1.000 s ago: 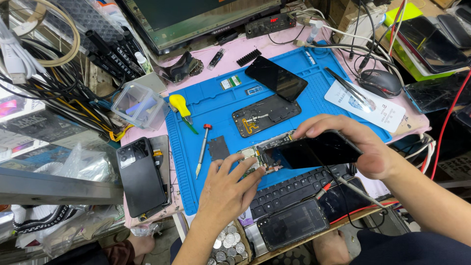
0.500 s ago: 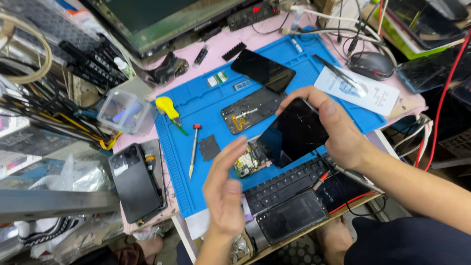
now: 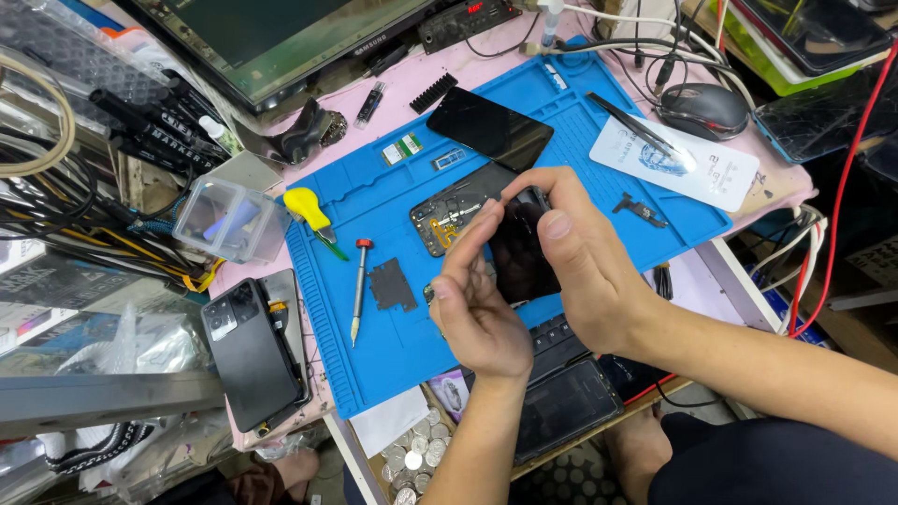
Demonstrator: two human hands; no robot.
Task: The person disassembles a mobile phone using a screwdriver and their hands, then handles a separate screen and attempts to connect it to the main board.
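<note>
Black phone [image 3: 520, 254] pinched between both hands' fingers [image 3: 486, 224].

Behind the left hand [image 3: 482, 313] fingers and right hand [image 3: 585, 271] thumb, mostly hidden — dark phone part [image 3: 519, 257], lower edge and inner face unreadable.
</note>
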